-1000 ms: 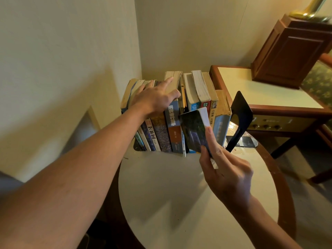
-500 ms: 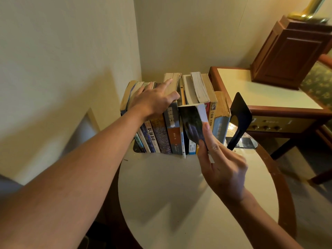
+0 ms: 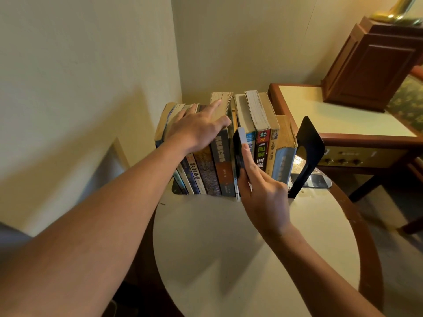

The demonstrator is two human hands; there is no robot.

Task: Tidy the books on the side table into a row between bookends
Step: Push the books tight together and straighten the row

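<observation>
About a dozen books [image 3: 262,143] stand in one row at twelve o'clock on the one round surface [image 3: 251,259]; those under the left hand [image 3: 196,131] cannot be counted exactly. One black bookend [image 3: 309,154] shows, at the row's three o'clock end. Two hands; the right hand [image 3: 265,200] grips one dark book [image 3: 237,147].

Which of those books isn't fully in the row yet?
The thin dark book pinched by the right hand: it sticks out in front mid-row, while the other books stand pushed back, the left hand resting on some tops.
</observation>
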